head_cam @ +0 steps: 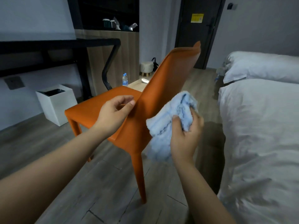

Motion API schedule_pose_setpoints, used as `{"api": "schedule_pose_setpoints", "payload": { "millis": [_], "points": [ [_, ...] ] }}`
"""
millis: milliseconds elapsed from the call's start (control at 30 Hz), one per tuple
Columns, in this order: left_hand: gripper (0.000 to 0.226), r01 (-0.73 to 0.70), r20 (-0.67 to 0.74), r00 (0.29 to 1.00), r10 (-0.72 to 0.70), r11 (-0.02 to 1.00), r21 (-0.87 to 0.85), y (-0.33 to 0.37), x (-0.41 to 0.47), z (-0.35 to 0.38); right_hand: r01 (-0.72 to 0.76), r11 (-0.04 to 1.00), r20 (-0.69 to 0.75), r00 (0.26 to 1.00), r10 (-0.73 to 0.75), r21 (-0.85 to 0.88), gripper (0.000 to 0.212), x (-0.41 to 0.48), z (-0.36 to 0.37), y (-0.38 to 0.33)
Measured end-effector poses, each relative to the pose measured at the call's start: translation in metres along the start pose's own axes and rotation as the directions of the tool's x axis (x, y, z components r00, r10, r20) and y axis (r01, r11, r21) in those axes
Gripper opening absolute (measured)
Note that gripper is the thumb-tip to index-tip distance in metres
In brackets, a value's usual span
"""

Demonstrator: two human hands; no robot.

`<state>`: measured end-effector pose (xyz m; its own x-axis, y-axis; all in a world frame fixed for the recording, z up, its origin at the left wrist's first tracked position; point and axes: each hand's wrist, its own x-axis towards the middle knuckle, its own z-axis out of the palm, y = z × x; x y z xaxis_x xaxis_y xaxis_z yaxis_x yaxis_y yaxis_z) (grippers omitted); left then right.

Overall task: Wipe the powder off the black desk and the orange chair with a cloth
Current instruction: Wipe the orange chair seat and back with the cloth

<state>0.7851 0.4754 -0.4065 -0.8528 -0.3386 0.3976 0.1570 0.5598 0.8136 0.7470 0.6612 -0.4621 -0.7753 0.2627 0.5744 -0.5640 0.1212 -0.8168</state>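
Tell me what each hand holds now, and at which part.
The right hand holds the light blue cloth, bunched at its right side. The left hand rests at the orange chair backrest's edge; a firm grip cannot be told.

Orange chair, pale blue cloth, seemingly black desk, white bedding.

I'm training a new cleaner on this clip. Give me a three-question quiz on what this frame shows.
1. True or false: the right hand holds the blue cloth.
2. The cloth lies against the orange chair's: A seat, B backrest, C front leg?
3. What stands on the floor under the black desk?

Key: 1 true. 2 B. 3 A white bin.
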Motion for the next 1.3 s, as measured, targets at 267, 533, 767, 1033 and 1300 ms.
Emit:
{"api": "schedule_pose_setpoints", "payload": {
  "millis": [267,533,767,1033,1300],
  "points": [
    [0.035,0.011,-0.007,1.000,-0.011,0.999,-0.031,0.037,0.018,0.008,0.096,0.984,-0.035,0.995,-0.091,0.150,0.041,0.071,0.019,-0.049],
    [0.021,0.044,0.078,0.996,-0.038,0.996,-0.075,0.034,0.013,0.020,0.130,0.977,-0.012,0.991,-0.130,0.170,0.051,0.074,0.046,-0.028],
    [0.024,0.073,0.093,0.994,-0.064,0.993,-0.092,0.032,0.005,0.025,0.042,0.967,0.007,0.999,-0.045,0.252,0.041,0.058,0.046,-0.008],
    [0.053,-0.031,0.015,0.999,0.032,0.994,-0.106,0.020,0.006,0.031,-0.103,0.950,0.066,0.994,0.087,0.294,0.048,0.024,0.050,0.022],
    [0.055,-0.052,0.004,0.999,0.053,0.995,-0.082,0.010,0.006,0.039,-0.287,0.931,0.162,0.954,0.254,0.228,0.044,-0.024,0.056,0.071]
  ]
}}
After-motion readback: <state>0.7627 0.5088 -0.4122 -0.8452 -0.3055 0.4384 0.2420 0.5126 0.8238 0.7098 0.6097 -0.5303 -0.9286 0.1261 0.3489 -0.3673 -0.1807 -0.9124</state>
